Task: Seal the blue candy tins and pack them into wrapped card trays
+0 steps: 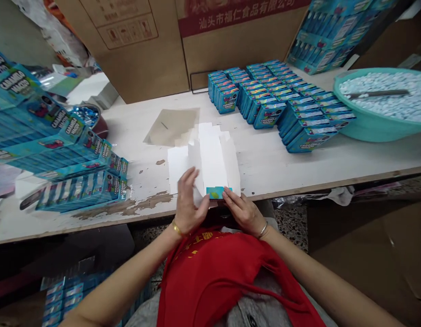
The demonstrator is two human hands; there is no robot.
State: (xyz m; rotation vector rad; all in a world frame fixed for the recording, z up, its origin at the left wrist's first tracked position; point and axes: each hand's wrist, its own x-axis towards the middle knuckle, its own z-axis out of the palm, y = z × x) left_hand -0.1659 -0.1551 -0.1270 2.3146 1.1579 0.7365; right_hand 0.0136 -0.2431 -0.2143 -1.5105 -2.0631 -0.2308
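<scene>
A flat cardboard box blank (213, 156) lies in front of me, white side up, reaching the table's front edge. Its near end is folded over and shows a turquoise printed flap (215, 193). My right hand (243, 210) has its fingers together on the right end of this flap, with the thumb hidden. To the left of the flap, my left hand (190, 200) is open, fingers raised and slightly blurred, thumb close to the flap's left end. Behind the blank lies a thin tan sheet (174, 127) with a dark slit.
Filled turquoise candy boxes (269, 116) stand in rows at the back right, beside a green basin (363, 125) of wrapped pieces and a scoop (380, 94). Stacked boxes (77, 141) rise on the left, near a bowl (99, 122). A large carton (156, 68) stands behind.
</scene>
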